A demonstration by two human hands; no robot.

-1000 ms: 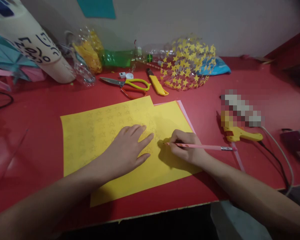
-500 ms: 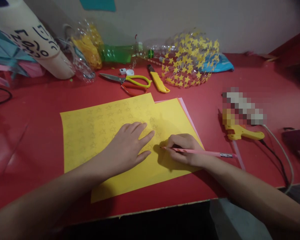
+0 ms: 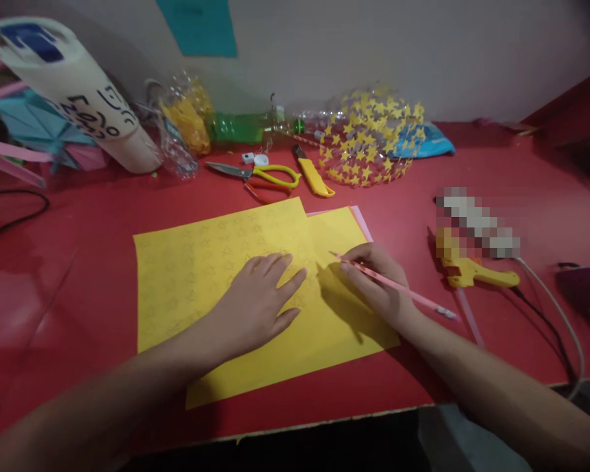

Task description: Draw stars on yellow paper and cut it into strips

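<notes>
Yellow paper (image 3: 260,360) lies on the red table, with rows of small stars drawn in pencil over its left and middle parts. My left hand (image 3: 258,298) rests flat on it, fingers spread, covering some of the drawn stars. Between the fingertips of my right hand (image 3: 381,282) is a pink pencil (image 3: 403,287), its point aimed up and left. The pencil tip appears raised off the sheet, and the hand casts a shadow on the paper below. A pink sheet (image 3: 362,221) peeks out under the paper's upper right edge.
Behind the paper lie scissors (image 3: 275,176) and a yellow box cutter (image 3: 314,176). A clear dome with yellow stars (image 3: 368,141), a green bottle (image 3: 240,128) and a white tumbler (image 3: 103,111) stand or lie along the wall. A yellow glue gun (image 3: 476,267) with its cord is at right.
My right hand has lifted the pencil from the paper and moved slightly up, away from my left hand. The left hand stays flat on the sheet. The camera view has tilted up a little.
</notes>
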